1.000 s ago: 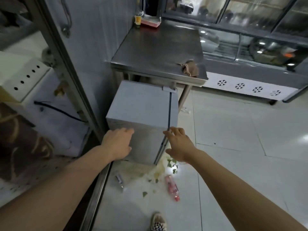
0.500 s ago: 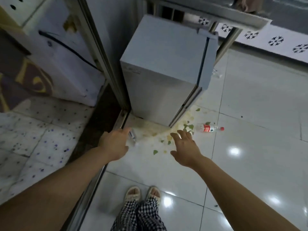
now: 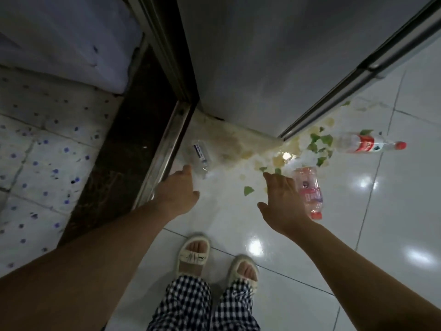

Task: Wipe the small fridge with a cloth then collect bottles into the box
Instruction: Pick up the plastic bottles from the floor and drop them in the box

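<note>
The small grey fridge (image 3: 274, 58) fills the top of the view, its base on the white tiled floor. Three plastic bottles lie on the floor. A clear bottle with a blue label (image 3: 200, 152) lies just beyond my left hand (image 3: 179, 189), whose fingers reach toward it, open. A pink-labelled bottle with a red cap (image 3: 309, 193) lies right beside my right hand (image 3: 284, 201), which is open and hovers next to it. A clear bottle with a red label and red cap (image 3: 365, 145) lies farther right. No cloth or box is in view.
A yellowish spill (image 3: 241, 149) with green leaf scraps (image 3: 318, 144) spreads on the floor at the fridge's base. A metal door track and dark threshold (image 3: 133, 149) run along the left. My feet in sandals (image 3: 193, 254) stand near the bottom.
The view has dropped closer to the floor. Both hands have gone down from the fridge's front to just above the floor, near the bottles. The pink bottle now shows beside my right hand.
</note>
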Tool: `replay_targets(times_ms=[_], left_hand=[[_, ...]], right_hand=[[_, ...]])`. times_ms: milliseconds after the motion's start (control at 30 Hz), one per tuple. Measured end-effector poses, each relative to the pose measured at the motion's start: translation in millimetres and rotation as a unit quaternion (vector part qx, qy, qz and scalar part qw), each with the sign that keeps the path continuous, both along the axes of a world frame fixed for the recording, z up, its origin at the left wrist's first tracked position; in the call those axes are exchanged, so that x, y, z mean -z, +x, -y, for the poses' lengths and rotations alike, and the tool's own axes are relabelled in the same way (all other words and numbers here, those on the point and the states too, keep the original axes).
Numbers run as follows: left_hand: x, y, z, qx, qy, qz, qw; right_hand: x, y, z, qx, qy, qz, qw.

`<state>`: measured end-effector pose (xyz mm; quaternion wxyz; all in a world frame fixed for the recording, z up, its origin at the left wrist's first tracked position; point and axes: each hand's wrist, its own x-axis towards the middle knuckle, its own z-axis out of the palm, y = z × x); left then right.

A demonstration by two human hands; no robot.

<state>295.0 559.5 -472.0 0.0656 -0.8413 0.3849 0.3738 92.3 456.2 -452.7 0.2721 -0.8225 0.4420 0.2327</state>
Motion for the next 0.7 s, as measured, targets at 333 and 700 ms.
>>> replay_targets(times_ms=[333, 700], left_hand=[[231.8, 8.9, 27.9, -0.148, -0.044, 0.005, 0.988], [329.6, 12.0, 72.8, -0.228, -0.111, 0.065, 0.965]], right_hand=[[208.9, 16.7, -5.3, 0.048, 0.005, 0.022, 0.999], [295.8, 21.1, 2.1, 0.062, -0.011, 0.060, 0.996]])
